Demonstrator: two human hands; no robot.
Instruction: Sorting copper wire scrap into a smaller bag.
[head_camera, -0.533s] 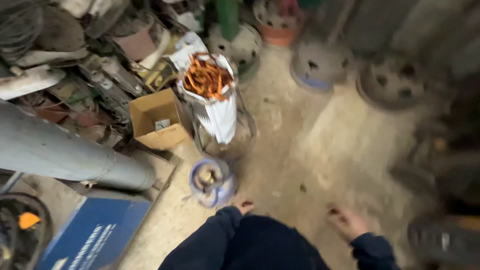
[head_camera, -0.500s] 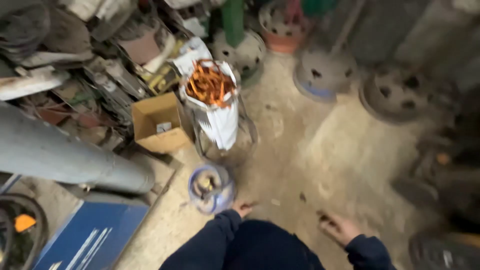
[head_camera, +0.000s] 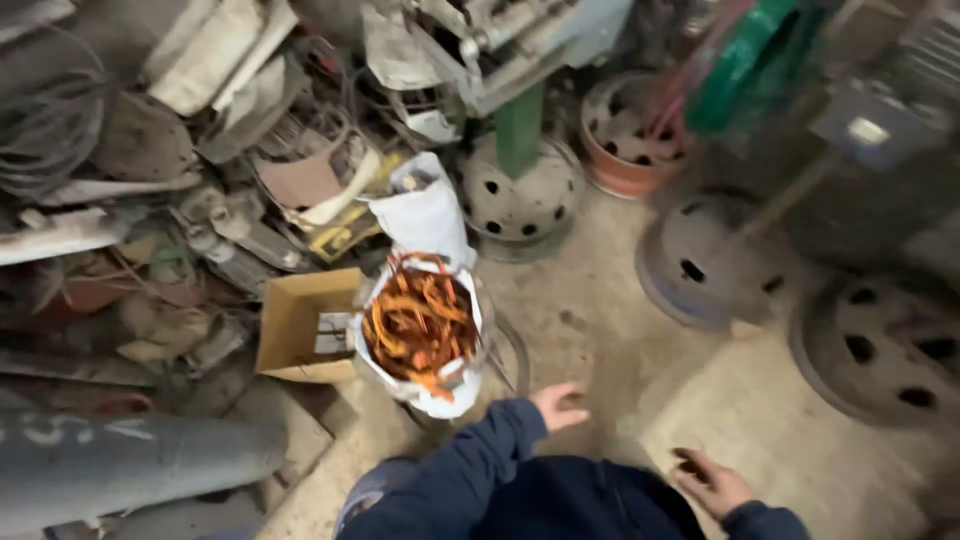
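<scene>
My left hand (head_camera: 558, 405) hangs open just right of a white sack (head_camera: 425, 335) filled with orange copper wire scraps (head_camera: 420, 320), not touching it. My right hand (head_camera: 708, 481) is lower right, fingers loosely apart, holding nothing over the dusty concrete floor. Both arms wear dark blue sleeves. The sack stands upright inside a round metal ring on the floor.
An open cardboard box (head_camera: 300, 322) sits left of the sack. A grey cylinder (head_camera: 130, 465) lies at lower left. Scrap metal and wires pile up at the left and back. Round metal motor covers (head_camera: 525, 200) (head_camera: 700, 260) (head_camera: 875, 350) lie on the floor at the back and right.
The view has moved forward toward the sack, which now looks bigger and nearer. My left hand has risen beside the sack. The small blue tub seen earlier is out of view.
</scene>
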